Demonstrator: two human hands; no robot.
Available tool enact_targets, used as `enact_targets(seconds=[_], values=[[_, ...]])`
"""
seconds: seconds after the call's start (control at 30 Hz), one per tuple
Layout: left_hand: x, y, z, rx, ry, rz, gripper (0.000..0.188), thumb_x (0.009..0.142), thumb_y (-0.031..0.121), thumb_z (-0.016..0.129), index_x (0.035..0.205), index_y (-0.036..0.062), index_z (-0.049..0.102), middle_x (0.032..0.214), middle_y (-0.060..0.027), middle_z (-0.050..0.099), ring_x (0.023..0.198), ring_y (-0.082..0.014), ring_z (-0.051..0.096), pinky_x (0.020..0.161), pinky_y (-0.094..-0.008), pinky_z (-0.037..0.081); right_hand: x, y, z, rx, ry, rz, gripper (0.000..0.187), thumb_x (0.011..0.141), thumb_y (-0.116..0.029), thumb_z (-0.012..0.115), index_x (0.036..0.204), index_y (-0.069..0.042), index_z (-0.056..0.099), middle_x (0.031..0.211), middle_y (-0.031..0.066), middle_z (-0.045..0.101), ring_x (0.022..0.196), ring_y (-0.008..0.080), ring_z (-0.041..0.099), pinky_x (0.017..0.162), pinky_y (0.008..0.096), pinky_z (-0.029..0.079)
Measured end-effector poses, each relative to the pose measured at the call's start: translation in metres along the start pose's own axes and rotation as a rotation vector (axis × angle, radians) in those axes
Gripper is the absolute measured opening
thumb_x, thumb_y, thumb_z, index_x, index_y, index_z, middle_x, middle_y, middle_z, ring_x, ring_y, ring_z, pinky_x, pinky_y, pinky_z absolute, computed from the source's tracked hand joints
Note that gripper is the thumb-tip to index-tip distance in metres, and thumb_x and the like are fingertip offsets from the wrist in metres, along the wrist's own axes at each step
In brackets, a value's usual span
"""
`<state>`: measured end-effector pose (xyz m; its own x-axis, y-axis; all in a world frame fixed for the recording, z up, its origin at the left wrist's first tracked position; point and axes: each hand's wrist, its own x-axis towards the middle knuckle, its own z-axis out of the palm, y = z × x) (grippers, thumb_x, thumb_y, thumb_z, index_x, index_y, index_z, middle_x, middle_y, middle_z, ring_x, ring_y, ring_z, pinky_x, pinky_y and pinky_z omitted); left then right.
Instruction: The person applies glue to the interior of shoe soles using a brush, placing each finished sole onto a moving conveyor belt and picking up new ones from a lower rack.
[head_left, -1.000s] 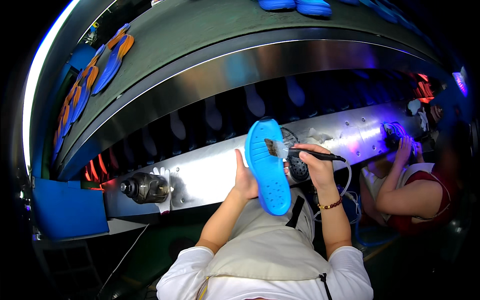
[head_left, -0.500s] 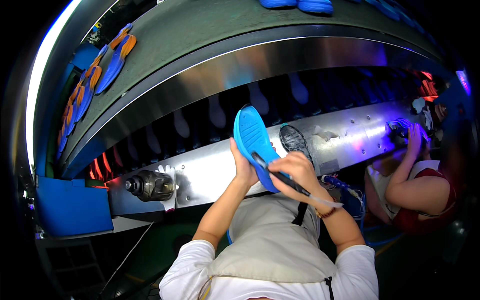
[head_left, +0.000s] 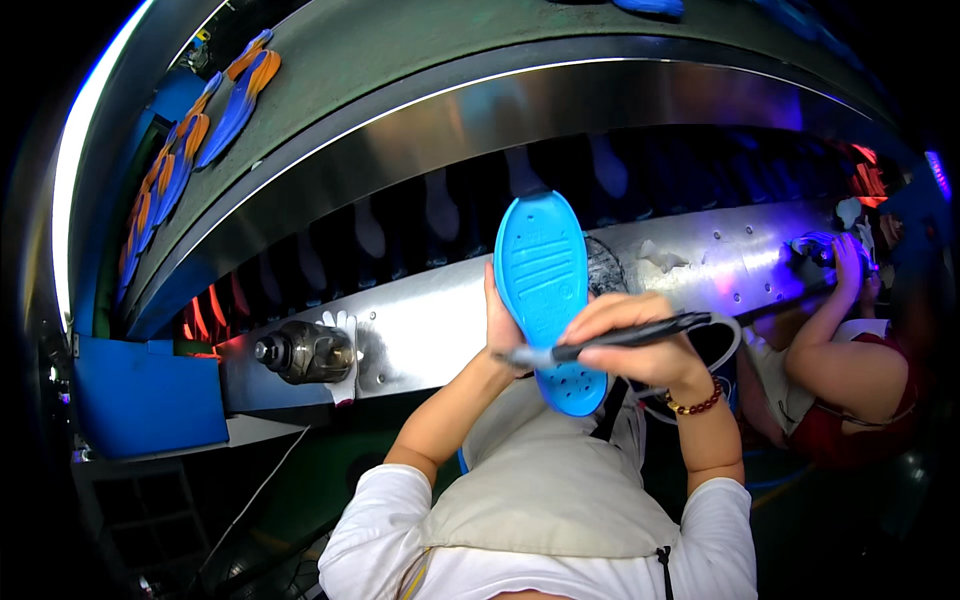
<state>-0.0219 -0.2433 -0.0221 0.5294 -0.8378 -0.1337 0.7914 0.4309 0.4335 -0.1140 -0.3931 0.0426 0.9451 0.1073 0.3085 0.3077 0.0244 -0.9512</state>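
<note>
The right hand (head_left: 645,345) grasps a black-handled brush (head_left: 640,334), its fingers closed around the handle. The blurred brush tip points left across the lower half of a blue shoe sole (head_left: 540,275); whether it touches the surface cannot be told. The left hand (head_left: 498,318) grips the sole along its left edge, partly hidden behind it.

The sole is held in front of the body, its long axis running near to far, the far end leaning slightly left. It extends left of and beyond the right fingers; the handle crosses that axis. The left hand is the one supporting it.

Behind the sole is a metal ledge (head_left: 430,340), carrying a dark bottle (head_left: 305,352) at left. Farther off, blue-and-orange soles (head_left: 238,110) lie on a green conveyor belt (head_left: 400,65).
</note>
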Motion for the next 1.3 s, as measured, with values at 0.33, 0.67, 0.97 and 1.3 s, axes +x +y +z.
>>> enact_targets(seconds=[0.33,0.67,0.97,1.3], values=[[0.012,0.009,0.011,0.096,0.018,0.215,0.094,0.07,0.081,0.016,0.116,0.003,0.044,0.09,-0.0211,0.056,0.077,-0.0314,0.057,0.07,-0.0415,0.049,-0.005,0.0,-0.009,-0.315,0.085,-0.127,0.021,0.066,0.001,0.068,0.086,-0.002,0.067,0.088,0.011,0.065,0.082,0.0222,0.062,0.077,0.0318,0.047],[0.024,0.025,0.026,-0.012,0.097,0.419,0.091,0.072,0.078,0.012,0.105,0.0021,0.051,0.085,-0.0193,0.059,0.07,-0.0293,0.059,0.062,-0.0394,0.05,-0.016,0.004,-0.01,-0.351,0.26,-0.1,0.022,0.065,0.001,0.071,0.086,-0.002,0.067,0.088,0.0072,0.066,0.087,0.0206,0.061,0.079,0.0308,0.047],[0.023,0.038,0.026,0.074,0.088,0.434,0.096,0.071,0.079,0.009,0.108,0.0009,0.05,0.086,-0.0198,0.059,0.071,-0.0295,0.061,0.064,-0.0397,0.052,-0.027,0.011,-0.013,-0.22,0.262,0.002,0.024,0.065,0.003,0.07,0.088,0.0,0.066,0.092,0.0089,0.066,0.089,0.0215,0.06,0.081,0.0303,0.048],[0.009,0.025,0.047,-0.066,0.154,0.313,0.092,0.077,0.074,0.018,0.131,0.0016,0.032,0.117,-0.025,0.048,0.101,-0.0343,0.054,0.086,-0.0476,0.044,-0.027,0.03,0.007,0.695,0.443,0.121,0.018,0.079,0.002,0.058,0.096,0.007,0.057,0.098,0.0191,0.061,0.089,0.0218,0.06,0.082,0.0303,0.049]])
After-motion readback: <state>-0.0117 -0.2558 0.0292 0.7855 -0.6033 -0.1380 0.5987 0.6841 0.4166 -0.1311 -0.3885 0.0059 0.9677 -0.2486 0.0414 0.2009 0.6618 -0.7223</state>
